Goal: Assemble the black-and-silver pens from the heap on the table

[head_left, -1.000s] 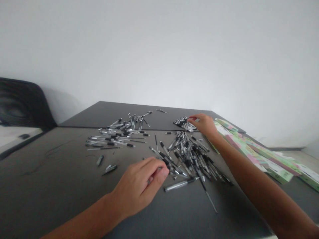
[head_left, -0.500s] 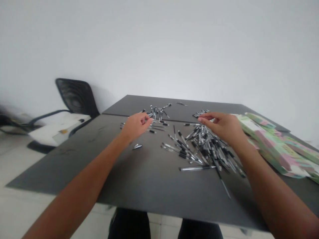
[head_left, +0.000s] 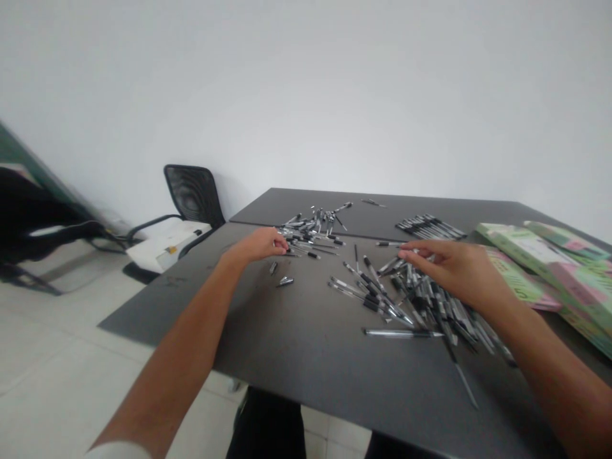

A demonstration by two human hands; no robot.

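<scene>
My left hand [head_left: 261,244] is over the left part of the table, its fingers curled in a pinch at the edge of a loose heap of pens [head_left: 318,223]. What it pinches, if anything, is too small to make out. Two short clear pen caps [head_left: 285,281] lie just in front of it. My right hand [head_left: 447,262] reaches over a larger heap of black-and-clear pens [head_left: 430,296]. Its thumb and forefinger close on the end of a pen [head_left: 388,243] lying flat at that heap's far left side.
A neat row of pens [head_left: 430,226] lies beyond my right hand. Green and pink boxes [head_left: 540,255] are stacked at the right of the dark table [head_left: 268,344]. A black mesh chair [head_left: 195,194] with a white box [head_left: 169,245] on it stands at the left.
The view has swung left. My right hand has come down and nearer, onto the pen's end, uncovering the pen row. My left hand has drawn slightly left, and a second small cap now shows.
</scene>
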